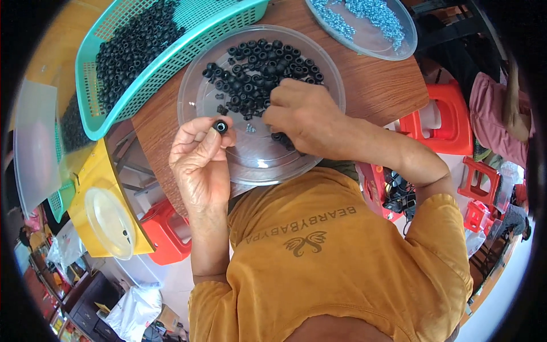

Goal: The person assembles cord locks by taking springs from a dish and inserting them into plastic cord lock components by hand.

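Observation:
My left hand (200, 162) pinches a small round black cap (220, 126) between thumb and fingers. The cap's opening faces up and shows a pale ring inside. To its right, my right hand (307, 117) is curled low over a pile of similar black caps (259, 68); its fingertips are partly hidden, so what they hold cannot be made out. The pile lies in a clear round plastic tray (188, 91). A few tiny silvery pieces (250, 128) sit in the tray between my hands.
A turquoise perforated basket (86, 111) full of black caps stands at the far left. Far right, a clear dish (364, 50) holds many small shiny bluish pieces. The brown wooden table (384, 94) has red stools (453, 122) beside it. A clear lid (108, 219) lies on a yellow surface, left.

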